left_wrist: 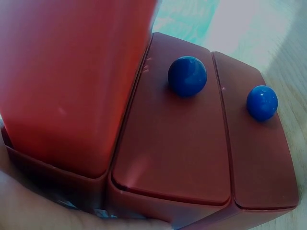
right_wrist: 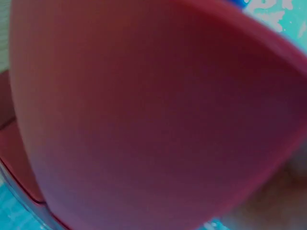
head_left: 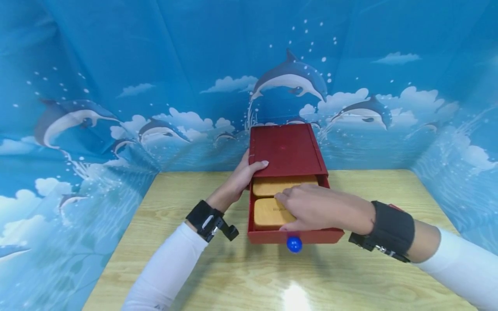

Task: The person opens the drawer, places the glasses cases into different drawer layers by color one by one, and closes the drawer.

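Observation:
A red drawer cabinet (head_left: 285, 149) stands on the table with its top drawer (head_left: 268, 236) pulled out toward me. Inside lie two yellow boxes, a far yellow box (head_left: 266, 186) and a near yellow box (head_left: 264, 211) with small dark lettering. My left hand (head_left: 241, 175) holds the cabinet's left side, thumb on top and fingers along the side. Over the drawer, my right hand (head_left: 311, 205) grips the near box, with fingertips by its far edge and the thumb by its near edge; the hand hides the box's right part. A blue knob (head_left: 294, 244) sits on the drawer front.
In the left wrist view, two lower drawers are closed, each with a blue knob: the middle knob (left_wrist: 187, 76) and the bottom knob (left_wrist: 262, 103). The wooden table (head_left: 186, 276) reaches back to a blue dolphin-print curtain (head_left: 202, 65), which also hangs at both sides.

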